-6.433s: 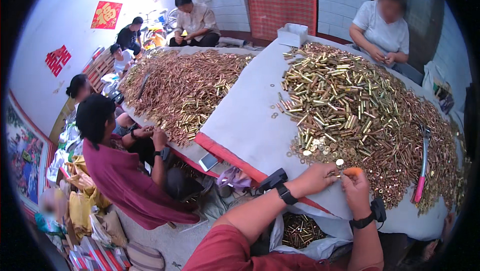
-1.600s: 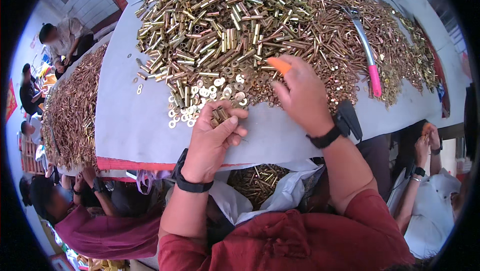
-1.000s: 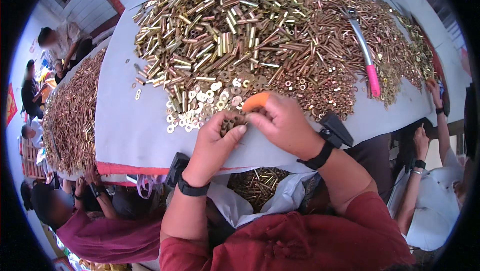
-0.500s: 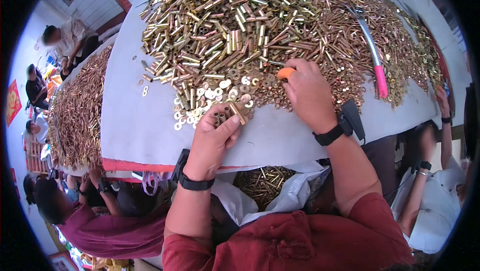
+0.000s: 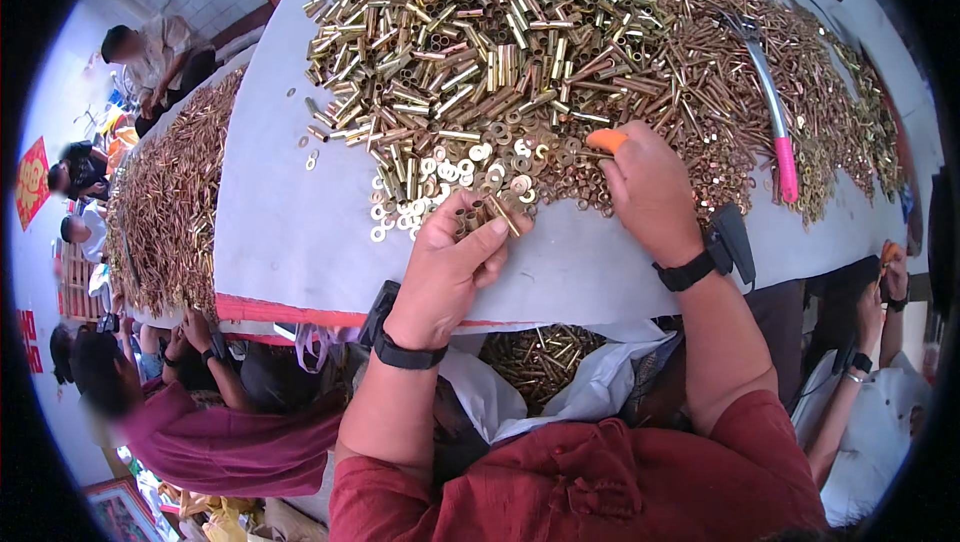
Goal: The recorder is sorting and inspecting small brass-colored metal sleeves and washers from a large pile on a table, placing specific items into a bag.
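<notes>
My left hand (image 5: pixel 462 267) is closed round several short brass-coloured metal tubes (image 5: pixel 505 214), with the thumb pressed on the outermost one. It is just above the front of a spread of shiny flat washers (image 5: pixel 440 174). My right hand (image 5: pixel 650 187), an orange finger cover (image 5: pixel 605 140) on one finger, reaches over the small copper-coloured nuts (image 5: pixel 590 187) to the right of the washers. Its fingers are curled, and whatever they hold is hidden. Behind both hands rises a large heap of loose metal tubes (image 5: pixel 450 52).
A tool with a pink handle (image 5: pixel 787 170) lies on the heap of long bolts (image 5: pixel 720 72) at the right. Below the table edge (image 5: pixel 290 310) is a white sack (image 5: pixel 480 392) holding metal parts. Co-workers sit at left and right; another heap (image 5: pixel 165 202) covers the left table.
The whole view has shifted slightly, so the table appears further right. My left hand keeps its grip on the tubes. My right hand has moved a little away over the nuts.
</notes>
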The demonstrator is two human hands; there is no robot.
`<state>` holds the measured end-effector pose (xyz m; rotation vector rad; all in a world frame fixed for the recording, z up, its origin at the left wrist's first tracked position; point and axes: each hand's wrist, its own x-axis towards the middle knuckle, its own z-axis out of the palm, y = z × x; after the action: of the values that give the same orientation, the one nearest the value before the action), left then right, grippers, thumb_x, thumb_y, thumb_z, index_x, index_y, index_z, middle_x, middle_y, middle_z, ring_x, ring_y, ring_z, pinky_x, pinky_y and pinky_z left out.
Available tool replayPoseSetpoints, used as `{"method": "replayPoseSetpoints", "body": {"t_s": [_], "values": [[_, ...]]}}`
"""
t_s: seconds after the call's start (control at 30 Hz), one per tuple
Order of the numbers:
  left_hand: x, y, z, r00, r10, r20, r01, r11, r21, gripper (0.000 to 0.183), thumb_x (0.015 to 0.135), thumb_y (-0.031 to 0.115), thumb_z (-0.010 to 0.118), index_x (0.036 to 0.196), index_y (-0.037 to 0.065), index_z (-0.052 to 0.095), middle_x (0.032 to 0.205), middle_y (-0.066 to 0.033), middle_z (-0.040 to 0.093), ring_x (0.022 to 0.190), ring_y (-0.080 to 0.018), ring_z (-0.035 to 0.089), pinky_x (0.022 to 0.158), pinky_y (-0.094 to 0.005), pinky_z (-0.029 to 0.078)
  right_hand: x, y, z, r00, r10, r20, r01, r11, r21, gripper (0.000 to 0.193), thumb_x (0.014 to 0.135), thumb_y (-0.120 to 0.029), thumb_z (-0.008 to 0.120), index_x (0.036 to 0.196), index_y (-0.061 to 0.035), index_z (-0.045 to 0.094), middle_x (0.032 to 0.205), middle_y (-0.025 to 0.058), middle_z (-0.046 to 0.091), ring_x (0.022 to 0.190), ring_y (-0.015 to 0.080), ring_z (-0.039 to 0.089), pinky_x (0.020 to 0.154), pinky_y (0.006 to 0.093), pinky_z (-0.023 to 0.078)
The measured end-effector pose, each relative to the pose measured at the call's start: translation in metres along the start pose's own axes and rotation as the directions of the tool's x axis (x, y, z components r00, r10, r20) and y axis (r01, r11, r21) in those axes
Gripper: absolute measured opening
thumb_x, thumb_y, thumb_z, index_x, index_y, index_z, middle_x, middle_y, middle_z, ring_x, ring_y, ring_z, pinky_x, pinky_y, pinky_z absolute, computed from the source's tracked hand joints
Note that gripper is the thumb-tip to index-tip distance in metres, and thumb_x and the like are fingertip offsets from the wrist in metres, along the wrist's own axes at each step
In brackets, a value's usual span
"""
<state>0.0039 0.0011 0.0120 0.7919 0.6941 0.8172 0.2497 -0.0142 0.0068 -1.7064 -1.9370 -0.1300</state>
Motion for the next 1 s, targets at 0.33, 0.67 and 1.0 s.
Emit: {"method": "replayPoseSetpoints", "body": {"t_s": [0.33, 0.67, 1.0], "values": [[0.001, -0.011, 0.002, 0.996, 0.091, -0.013, -0.074, 0.880, 0.469, 0.018, 0.094, 0.012, 0.066, 0.108, 0.006, 0.057, 0.083, 0.0011, 0.058, 0.058, -0.0023, 0.041, 0.051, -0.0173, 0.032, -0.001, -0.037, -0.009, 0.920, 0.163, 0.356, -0.379, 0.136, 0.916, 0.045, 0.094, -0.001, 0.056, 0.138, -0.0072, 0.045, 0.102, 0.0031, 0.058, 0.085, 0.0058, 0.056, 0.076, 0.0225, 0.049], [0.007, -0.015, 0.004, 0.973, 0.225, 0.050, -0.208, 0.761, 0.614, 0.017, 0.088, 0.008, 0.070, 0.103, 0.001, 0.064, 0.094, -0.0045, 0.065, 0.089, -0.0124, 0.058, 0.081, -0.0278, 0.048, -0.006, -0.054, 0.004, 0.928, 0.246, 0.280, -0.294, 0.022, 0.956, 0.036, 0.094, 0.002, 0.058, 0.128, -0.0047, 0.046, 0.100, 0.0050, 0.060, 0.089, 0.0081, 0.059, 0.078, 0.0224, 0.049], [0.010, -0.015, 0.002, 0.949, 0.291, 0.118, -0.295, 0.694, 0.656, 0.019, 0.085, 0.007, 0.071, 0.103, 0.001, 0.065, 0.094, -0.0076, 0.066, 0.091, -0.0176, 0.062, 0.083, -0.0300, 0.048, -0.010, -0.052, 0.011, 0.933, 0.267, 0.241, -0.263, 0.049, 0.963, 0.033, 0.094, 0.003, 0.059, 0.122, -0.0049, 0.045, 0.102, 0.0050, 0.060, 0.091, 0.0089, 0.059, 0.077, 0.0233, 0.049]]}}
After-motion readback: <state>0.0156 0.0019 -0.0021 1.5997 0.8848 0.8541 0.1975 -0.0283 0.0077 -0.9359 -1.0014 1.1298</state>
